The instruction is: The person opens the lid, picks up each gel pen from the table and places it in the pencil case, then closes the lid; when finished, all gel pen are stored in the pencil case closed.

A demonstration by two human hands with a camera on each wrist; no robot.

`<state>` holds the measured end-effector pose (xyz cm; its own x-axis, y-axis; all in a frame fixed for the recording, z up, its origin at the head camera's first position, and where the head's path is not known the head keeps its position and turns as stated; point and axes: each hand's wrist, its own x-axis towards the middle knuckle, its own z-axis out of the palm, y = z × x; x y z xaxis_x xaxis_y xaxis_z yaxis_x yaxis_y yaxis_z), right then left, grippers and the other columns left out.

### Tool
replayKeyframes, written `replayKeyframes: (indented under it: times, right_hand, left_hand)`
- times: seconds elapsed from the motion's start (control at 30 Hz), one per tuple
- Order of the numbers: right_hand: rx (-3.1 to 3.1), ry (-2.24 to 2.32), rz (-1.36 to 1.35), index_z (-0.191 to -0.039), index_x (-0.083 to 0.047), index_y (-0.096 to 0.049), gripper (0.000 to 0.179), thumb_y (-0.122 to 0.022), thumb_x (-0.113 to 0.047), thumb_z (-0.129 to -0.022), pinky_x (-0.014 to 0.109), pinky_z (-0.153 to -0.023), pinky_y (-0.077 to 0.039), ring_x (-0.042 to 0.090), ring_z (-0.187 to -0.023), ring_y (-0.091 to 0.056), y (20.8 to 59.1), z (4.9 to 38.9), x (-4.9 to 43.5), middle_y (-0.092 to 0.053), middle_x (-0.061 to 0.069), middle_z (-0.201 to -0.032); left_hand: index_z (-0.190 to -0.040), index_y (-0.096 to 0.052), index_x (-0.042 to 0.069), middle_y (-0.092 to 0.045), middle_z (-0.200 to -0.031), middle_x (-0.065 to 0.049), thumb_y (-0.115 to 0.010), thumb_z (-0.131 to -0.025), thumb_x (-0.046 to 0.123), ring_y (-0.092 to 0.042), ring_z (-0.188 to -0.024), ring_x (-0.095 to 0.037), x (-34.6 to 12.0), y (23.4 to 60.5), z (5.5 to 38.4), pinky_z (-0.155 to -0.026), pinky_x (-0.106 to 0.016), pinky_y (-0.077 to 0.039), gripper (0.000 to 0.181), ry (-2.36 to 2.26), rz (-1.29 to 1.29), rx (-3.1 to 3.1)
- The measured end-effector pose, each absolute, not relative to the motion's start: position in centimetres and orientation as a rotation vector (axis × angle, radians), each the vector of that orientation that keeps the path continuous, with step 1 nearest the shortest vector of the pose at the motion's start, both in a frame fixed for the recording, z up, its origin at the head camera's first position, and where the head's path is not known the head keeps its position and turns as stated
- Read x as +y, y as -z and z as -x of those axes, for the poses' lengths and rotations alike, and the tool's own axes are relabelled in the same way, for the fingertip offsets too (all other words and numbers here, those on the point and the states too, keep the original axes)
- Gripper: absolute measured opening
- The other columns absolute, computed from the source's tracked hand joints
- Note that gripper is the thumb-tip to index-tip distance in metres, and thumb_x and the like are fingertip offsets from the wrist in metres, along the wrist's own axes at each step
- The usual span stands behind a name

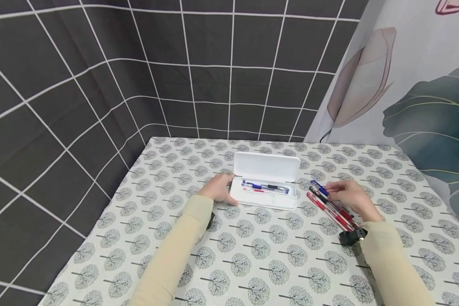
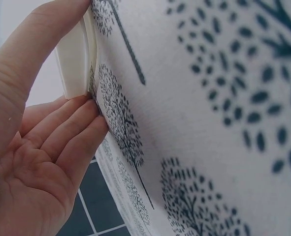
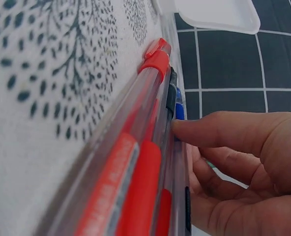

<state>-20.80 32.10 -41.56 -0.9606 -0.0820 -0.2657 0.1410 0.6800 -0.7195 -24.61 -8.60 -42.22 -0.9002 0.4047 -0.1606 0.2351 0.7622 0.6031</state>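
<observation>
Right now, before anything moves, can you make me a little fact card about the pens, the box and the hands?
Box: white case, lid standing open
Inside: pens with blue, black and red parts
Loose pens: a bunch right of the case, with red, black and blue caps
Left hand: holds the case's left end
Right hand: pinches the blue-capped pen
Tablecloth: white with grey trees
Behind: dark backdrop with white grid lines

one case (image 1: 265, 169), two grips (image 1: 217, 188) (image 1: 352, 198), pens (image 1: 325, 207) uncountable
</observation>
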Motion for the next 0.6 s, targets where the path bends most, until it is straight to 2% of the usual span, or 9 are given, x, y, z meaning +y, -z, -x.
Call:
replayKeyframes:
  times: [0.17, 0.37, 0.6]
  right_hand:
    - [2.614, 1.22, -0.052, -0.131, 0.007, -0.053, 0.048, -0.066, -0.01, -0.088, 0.022, -0.075, -0.056, 0.01, -0.089, -0.062, 41.8, 20.8, 32.2, -0.06, 0.026, -0.126]
    - [2.667, 1.24, -0.097, -0.129, -0.001, -0.058, 0.047, -0.069, -0.021, -0.088, 0.023, -0.078, -0.053, 0.009, -0.092, -0.06, 41.9, 20.7, 31.8, -0.06, 0.021, -0.128]
    - [2.738, 1.235, -0.051, -0.128, -0.002, -0.061, 0.043, -0.067, -0.024, -0.091, 0.039, -0.091, -0.049, 0.023, -0.107, -0.059, 41.0, 20.7, 31.1, -0.057, 0.024, -0.133]
  left_hand:
    - [-0.136, -0.055, 0.01, -0.065, -0.127, -0.005, -0.094, -0.057, 0.022, -0.06, -0.112, -0.021, -8.6, 42.1, 24.5, -0.11, -0.038, -0.042, 0.089, -0.868, -0.497, 2.675]
    - [-0.135, -0.056, 0.011, -0.064, -0.128, -0.004, -0.094, -0.057, 0.024, -0.06, -0.114, -0.021, -8.6, 42.3, 24.5, -0.11, -0.039, -0.042, 0.088, -0.858, -0.49, 2.675]
    - [-0.136, -0.055, 0.012, -0.064, -0.129, -0.004, -0.094, -0.057, 0.024, -0.06, -0.114, -0.021, -8.6, 42.3, 24.6, -0.11, -0.039, -0.042, 0.089, -0.855, -0.483, 2.679]
